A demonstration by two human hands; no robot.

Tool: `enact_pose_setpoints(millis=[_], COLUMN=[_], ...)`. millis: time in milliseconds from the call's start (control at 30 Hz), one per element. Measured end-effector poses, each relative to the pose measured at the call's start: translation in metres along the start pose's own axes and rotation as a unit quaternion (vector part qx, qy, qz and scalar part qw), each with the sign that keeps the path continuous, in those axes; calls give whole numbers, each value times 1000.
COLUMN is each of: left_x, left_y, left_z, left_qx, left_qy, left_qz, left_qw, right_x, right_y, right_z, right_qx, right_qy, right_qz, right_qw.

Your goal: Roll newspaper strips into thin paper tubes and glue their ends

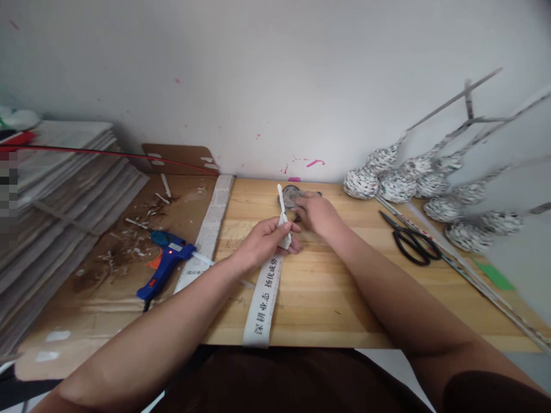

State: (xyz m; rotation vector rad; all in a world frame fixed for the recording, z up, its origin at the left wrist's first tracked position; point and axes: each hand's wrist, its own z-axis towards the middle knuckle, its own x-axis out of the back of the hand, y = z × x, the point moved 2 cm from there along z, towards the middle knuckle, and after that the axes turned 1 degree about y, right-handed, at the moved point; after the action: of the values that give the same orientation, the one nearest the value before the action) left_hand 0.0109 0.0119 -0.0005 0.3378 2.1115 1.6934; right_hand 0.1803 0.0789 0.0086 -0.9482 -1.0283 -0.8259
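My left hand (267, 244) is closed in a pinch on a long folded newspaper strip (263, 301) that runs from the table's front edge up through my fingers and stands up to about the far side of the table. My right hand (316, 213) is closed on a small rolled newspaper coil (291, 196) lying on the wooden table (344, 287), just beyond the left hand. The strip's upper end reaches the coil.
A blue glue gun (166, 264) lies left on brown cardboard with paper scraps, beside another newspaper strip (210, 229). Black scissors (411, 241) lie to the right. Several newspaper balls on sticks (404, 180) are at the back right. Stacked newspapers (64, 189) fill the left.
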Motion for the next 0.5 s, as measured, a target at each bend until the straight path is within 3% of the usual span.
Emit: enact_pose_setpoints(millis=[200,300,400,467,500], left_x=[-3,-4,-2,-2,-2], left_y=[1,0,-1,-2,-2], left_z=[-1,-1,0,0,0], left_qx=[31,44,39,35,35], left_qy=[-9,-5,-4,-14,-22], left_qz=[-50,-48,-48,-45,-41], left_qw=[998,998,998,998,998], right_x=[3,12,24,28,29], right_y=[6,4,-4,-11,-16], right_z=[0,-4,-7,-6,-6], right_qx=[-69,-64,-48,-56,-60], right_qy=[56,110,154,77,10], right_qz=[-54,5,143,311,400], right_qw=[995,992,976,946,914])
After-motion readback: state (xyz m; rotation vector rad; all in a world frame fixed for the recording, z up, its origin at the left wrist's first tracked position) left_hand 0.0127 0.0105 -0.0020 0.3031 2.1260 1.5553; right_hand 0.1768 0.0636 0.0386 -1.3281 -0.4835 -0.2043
